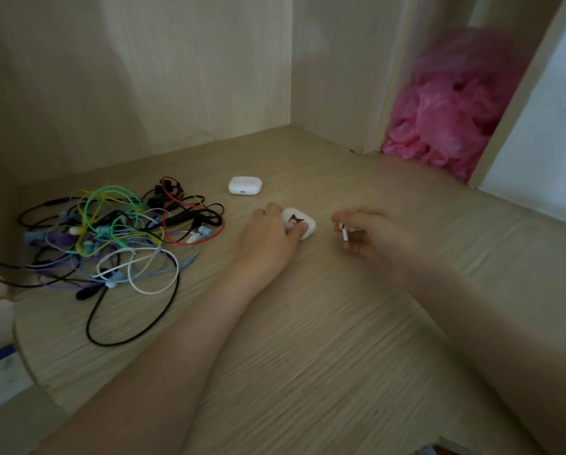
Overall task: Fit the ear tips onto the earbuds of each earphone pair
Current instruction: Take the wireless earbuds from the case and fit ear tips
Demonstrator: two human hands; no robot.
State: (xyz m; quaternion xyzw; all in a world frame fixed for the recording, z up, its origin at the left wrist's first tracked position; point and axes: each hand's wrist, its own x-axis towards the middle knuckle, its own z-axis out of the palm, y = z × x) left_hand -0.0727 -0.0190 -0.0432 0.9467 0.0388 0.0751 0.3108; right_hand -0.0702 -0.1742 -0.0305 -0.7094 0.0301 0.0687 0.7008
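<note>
1. I get a single view, from the head camera, set above the wooden desk (308, 356) and facing forward and down.
2. It sits close: the left hand (268, 231) and right hand (370, 234) reach in from 6 o'clock to mid-frame.
3. Its wide angle takes in the earphone tangle (111, 231) at 9 o'clock and the pink bag (452, 103) at 2 o'clock.

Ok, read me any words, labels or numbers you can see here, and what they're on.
No text is readable.
On the case in the left hand: only a dark cartoon figure, no letters.
On the plain case: any marks too blurred to read.
On the earbud in the right hand: nothing legible.
</note>
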